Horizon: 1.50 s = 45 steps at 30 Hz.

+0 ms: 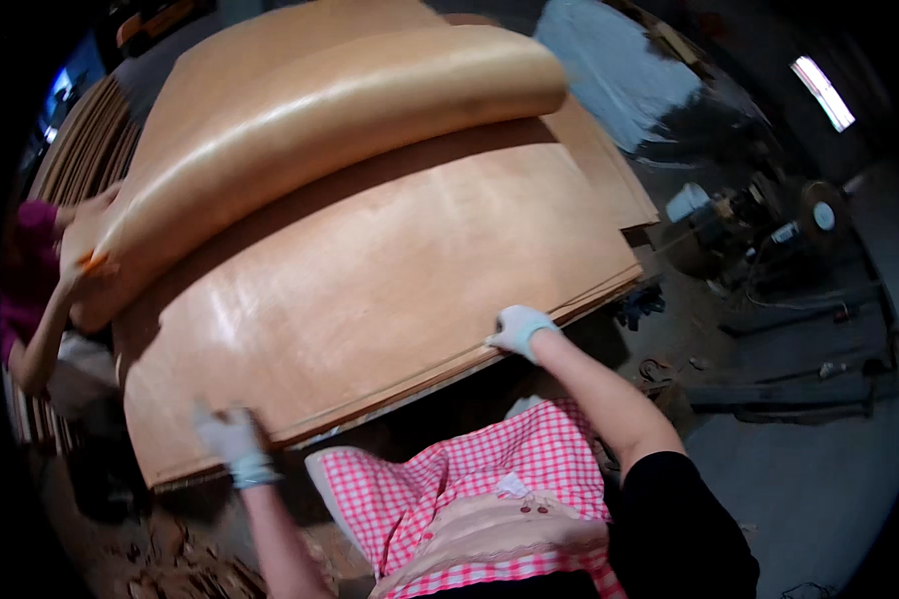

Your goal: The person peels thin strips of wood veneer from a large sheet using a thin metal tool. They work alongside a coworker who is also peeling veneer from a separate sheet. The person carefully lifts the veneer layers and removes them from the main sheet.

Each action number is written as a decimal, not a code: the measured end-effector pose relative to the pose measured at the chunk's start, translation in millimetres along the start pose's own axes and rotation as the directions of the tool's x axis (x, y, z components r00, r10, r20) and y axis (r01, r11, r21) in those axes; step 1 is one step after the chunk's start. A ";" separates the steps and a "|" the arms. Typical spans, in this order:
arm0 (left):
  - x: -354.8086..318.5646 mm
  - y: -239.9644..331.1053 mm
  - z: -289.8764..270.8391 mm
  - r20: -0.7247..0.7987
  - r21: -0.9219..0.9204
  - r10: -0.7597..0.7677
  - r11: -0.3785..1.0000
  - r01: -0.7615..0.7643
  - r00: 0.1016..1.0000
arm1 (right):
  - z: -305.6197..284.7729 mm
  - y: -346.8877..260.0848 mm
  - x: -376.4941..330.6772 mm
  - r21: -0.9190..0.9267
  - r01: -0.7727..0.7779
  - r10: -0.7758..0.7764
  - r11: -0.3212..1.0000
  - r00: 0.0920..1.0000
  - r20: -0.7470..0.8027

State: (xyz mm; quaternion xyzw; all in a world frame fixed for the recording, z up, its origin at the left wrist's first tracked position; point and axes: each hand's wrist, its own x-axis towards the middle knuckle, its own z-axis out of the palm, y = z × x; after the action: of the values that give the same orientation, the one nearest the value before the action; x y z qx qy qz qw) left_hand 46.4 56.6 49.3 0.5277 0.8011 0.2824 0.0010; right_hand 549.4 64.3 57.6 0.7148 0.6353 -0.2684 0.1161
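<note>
Checked apron [544, 434] lay nearest the camera; ahead of it, the right hand [521, 329] had its fingers closed on the near edge of the wood sheet [390, 280], while the blurred left hand's [232, 437] grip, near the left corner, could not be determined. The sheet lay forward of both hands, long axis running left to right. Both forearms reached forward, spread apart, with a curled sheet [340, 115] farther out.
</note>
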 end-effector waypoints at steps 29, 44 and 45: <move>-149.7 248.9 102.7 0.548 -0.096 0.422 0.889 -0.447 0.723 | -39.1 368.7 4.4 0.511 -0.627 0.767 0.588 0.633 -0.106; -187.0 263.2 2.2 0.160 -0.760 0.705 0.534 -0.369 0.691 | 17.6 -10.5 -137.8 0.730 0.544 -0.201 0.413 0.836 -0.510; -186.7 256.7 -1.6 0.110 -0.803 0.702 0.480 -0.353 0.704 | 22.4 -28.2 -148.2 0.775 0.568 -0.224 0.277 0.822 -0.523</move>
State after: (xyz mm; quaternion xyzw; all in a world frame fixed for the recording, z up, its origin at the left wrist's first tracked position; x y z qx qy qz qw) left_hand 345.6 -29.3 111.8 0.7543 0.3861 0.4402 0.2971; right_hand 509.5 -67.7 122.7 0.5050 0.5504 -0.4734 -0.4669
